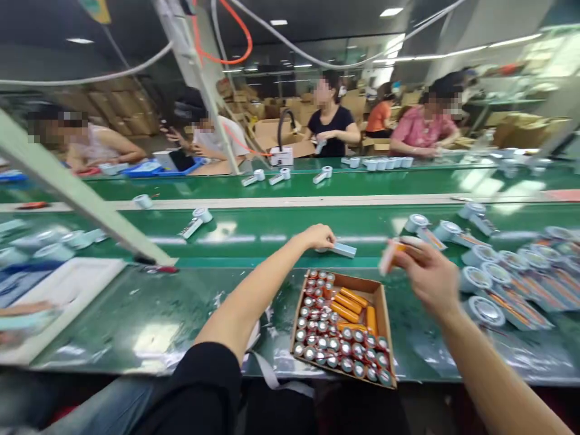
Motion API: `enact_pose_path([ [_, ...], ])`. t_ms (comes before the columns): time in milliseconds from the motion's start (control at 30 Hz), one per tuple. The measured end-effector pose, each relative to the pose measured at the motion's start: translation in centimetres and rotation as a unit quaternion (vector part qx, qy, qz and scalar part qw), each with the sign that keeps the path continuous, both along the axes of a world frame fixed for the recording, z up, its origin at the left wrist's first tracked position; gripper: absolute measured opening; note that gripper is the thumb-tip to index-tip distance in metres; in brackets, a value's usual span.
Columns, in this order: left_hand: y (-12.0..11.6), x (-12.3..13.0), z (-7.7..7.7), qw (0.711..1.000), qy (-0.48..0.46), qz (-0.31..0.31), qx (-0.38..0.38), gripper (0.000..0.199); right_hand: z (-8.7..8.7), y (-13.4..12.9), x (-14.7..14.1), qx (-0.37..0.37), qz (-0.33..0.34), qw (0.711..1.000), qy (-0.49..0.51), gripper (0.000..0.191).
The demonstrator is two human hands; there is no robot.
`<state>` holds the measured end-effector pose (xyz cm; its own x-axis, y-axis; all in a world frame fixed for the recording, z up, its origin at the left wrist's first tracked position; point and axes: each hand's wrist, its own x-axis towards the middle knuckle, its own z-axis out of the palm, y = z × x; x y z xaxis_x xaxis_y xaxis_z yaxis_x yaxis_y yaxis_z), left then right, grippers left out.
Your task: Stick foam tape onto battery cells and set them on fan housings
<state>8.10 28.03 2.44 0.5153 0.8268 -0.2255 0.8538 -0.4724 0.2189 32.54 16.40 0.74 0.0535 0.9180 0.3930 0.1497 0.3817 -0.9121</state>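
Worked at a glossy green table (136, 320), facing co-workers (334, 127) across the way, w/ cartons (267, 130) piled behind and lights overhead. Pinched a pale-blue piece (345, 249) by its L end in the left hand (319, 237), just beyond the far edge of a cardboard box (388, 314). Gripped an orange-and-white item (392, 257) (too blurred to ID) in the fingers of the right hand (430, 275), nr the box's far R corner. Had the box betw. the forearms, right up to the table's near edge, w/ upright batteries (333, 344) plus orange ones (345, 311) lying flat. Had tight qtrs on R, beside crowded round-headed units (516, 266). Had a wider gap on L, betw. box and white tray (102, 296), w/ a slanted post (77, 175) beyond.
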Motion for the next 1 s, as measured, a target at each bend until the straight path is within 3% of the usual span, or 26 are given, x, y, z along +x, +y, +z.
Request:
enact_pose_path([
  [67,1.3,-0.8,-0.4,1.000,-0.022,-0.003,0.013,0.024,-0.4,2.9,-0.3,0.025,0.008,0.990,-0.142,0.039],
  [133,1.7,-1.1,-1.0,0.999,-0.035,0.011,0.031,0.027,-1.1,6.3,-1.7,0.041,0.040,0.956,-0.289,0.035],
  [267,1.0,-0.2,-2.5,0.996,-0.042,0.065,0.049,0.031,-3.0,10.4,-4.1,0.044,0.098,0.901,-0.419,0.022],
  [367,1.3,1.0,-3.4,0.992,-0.044,0.107,0.048,0.034,-4.2,11.0,-3.9,0.045,0.120,0.866,-0.484,0.025],
  [500,2.1,1.9,-3.8,0.990,-0.050,0.125,0.038,0.034,-4.6,10.8,-2.8,0.048,0.127,0.835,-0.533,0.028],
  [800,2.4,2.3,-3.2,0.990,-0.062,0.122,0.046,0.032,-4.4,9.8,-3.0,0.034,0.056,0.808,-0.585,0.033],
  [1000,3.4,2.9,-3.4,0.989,-0.061,0.118,0.061,0.031,-3.7,10.4,-3.8,0.024,0.085,0.775,-0.626,0.035],
])
